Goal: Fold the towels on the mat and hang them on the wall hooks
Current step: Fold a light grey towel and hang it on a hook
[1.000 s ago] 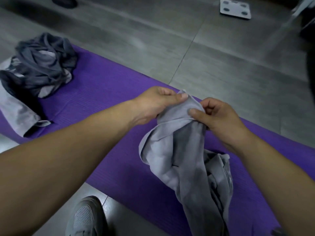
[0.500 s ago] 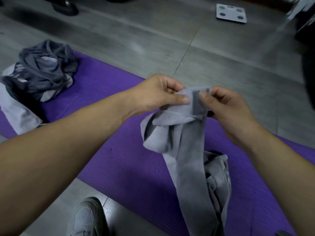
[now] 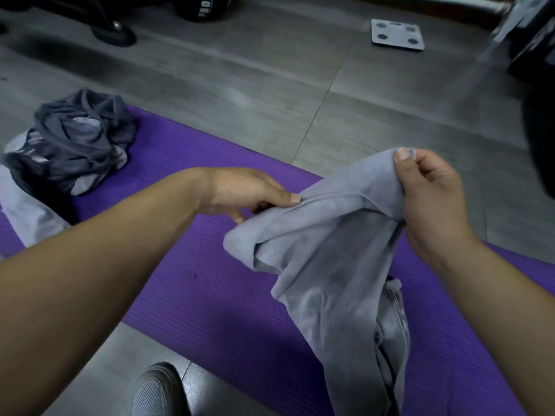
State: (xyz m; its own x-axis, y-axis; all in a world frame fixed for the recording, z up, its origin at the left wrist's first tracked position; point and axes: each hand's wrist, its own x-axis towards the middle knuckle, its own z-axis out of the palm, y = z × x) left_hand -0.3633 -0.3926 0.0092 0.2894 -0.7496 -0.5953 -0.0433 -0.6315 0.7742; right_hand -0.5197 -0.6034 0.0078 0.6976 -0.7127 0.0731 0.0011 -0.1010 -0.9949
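In the head view, a grey tiled floor filled the upper half of the frame. A white bathroom scale lay on it at the upper right. A black wheel and a dark bag with white lettering stood along the top edge at the upper left. A dark blurred shape filled the right edge; what it was could not be told.

A purple mat ran from the left of the frame to the lower right. On its left end sat a crumpled heap of dark grey towels, with a pale grey cloth just beside it at the left edge. A grey shoe stood on the floor at the bottom, near the mat's edge. The bare left forearm crossed the lower left and hid part of the mat and floor.

The grey towel hung in the middle right, raised above the mat, and its lower end trailed down to the bottom of the frame. It covered part of the mat behind it. The left hand pinched the towel's upper edge between thumb and curled fingers. The right hand, higher and to the right, pinched the top corner between thumb and forefinger, with the other fingers curled. The two hands were apart, and the edge stretched between them.
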